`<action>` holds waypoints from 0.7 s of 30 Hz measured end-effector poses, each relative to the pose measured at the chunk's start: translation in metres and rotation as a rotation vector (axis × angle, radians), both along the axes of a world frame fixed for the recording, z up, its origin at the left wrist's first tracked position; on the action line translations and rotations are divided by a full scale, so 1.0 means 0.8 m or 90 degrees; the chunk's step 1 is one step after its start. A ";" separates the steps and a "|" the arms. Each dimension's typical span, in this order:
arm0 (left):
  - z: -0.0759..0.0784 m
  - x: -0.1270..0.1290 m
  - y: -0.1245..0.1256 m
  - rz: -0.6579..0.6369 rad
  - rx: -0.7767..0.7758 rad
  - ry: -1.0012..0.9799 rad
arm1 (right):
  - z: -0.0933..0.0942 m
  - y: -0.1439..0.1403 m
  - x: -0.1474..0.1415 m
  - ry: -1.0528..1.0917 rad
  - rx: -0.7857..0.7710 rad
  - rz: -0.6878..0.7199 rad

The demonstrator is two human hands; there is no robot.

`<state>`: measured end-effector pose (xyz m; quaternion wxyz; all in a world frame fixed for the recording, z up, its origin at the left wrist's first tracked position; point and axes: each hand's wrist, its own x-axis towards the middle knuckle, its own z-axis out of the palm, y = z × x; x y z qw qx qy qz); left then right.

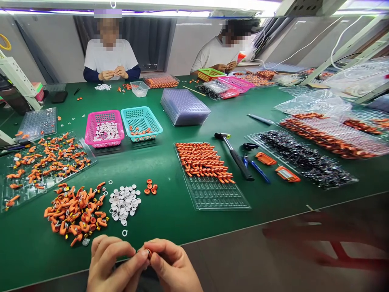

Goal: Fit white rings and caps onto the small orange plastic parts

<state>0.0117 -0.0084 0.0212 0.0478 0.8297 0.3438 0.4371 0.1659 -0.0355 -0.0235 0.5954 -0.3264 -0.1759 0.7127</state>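
Observation:
At the table's near edge, my left hand point(117, 263) and my right hand point(173, 263) meet and pinch a small round orange cap point(149, 253) between their fingertips. The fingers hide most of it. Just beyond my left hand lies a loose pile of orange earbud shells point(75, 211), some with gold-coloured bits. Beside it is a heap of white round discs point(125, 200), with a thin white ring point(125, 233) nearer to me. Several orange cup-shaped caps point(150, 187) sit to the right of the discs.
A clear tray point(220, 198) holds rows of orange pieces. A hammer point(234, 156) lies beside it, near a tray of dark parts point(306, 156). Pink point(104, 142) and turquoise point(142, 138) baskets stand farther back. Two people work across the green table.

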 end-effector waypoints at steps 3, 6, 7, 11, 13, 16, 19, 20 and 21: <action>0.002 0.001 -0.002 -0.016 -0.035 -0.002 | -0.009 0.001 0.003 -0.022 0.031 0.011; 0.002 0.002 -0.004 -0.016 -0.063 -0.010 | -0.008 0.000 0.004 -0.022 0.029 0.011; 0.002 0.002 -0.005 -0.014 -0.062 -0.011 | -0.006 0.000 0.003 -0.015 0.017 0.011; -0.002 0.004 -0.007 0.006 -0.012 -0.026 | 0.006 -0.001 0.001 0.041 -0.050 0.029; -0.004 0.006 -0.008 0.027 0.010 -0.041 | 0.010 -0.001 0.000 0.058 -0.063 0.045; -0.006 0.007 -0.009 0.041 0.017 -0.039 | 0.010 -0.001 0.002 0.053 -0.065 0.055; -0.006 0.005 -0.010 0.039 0.009 -0.028 | 0.005 -0.002 0.002 0.049 -0.068 0.054; -0.006 0.004 -0.010 0.037 0.005 -0.024 | 0.002 -0.002 0.002 0.048 -0.067 0.052; -0.006 0.002 -0.009 0.030 -0.003 -0.020 | 0.000 -0.002 0.002 0.045 -0.065 0.049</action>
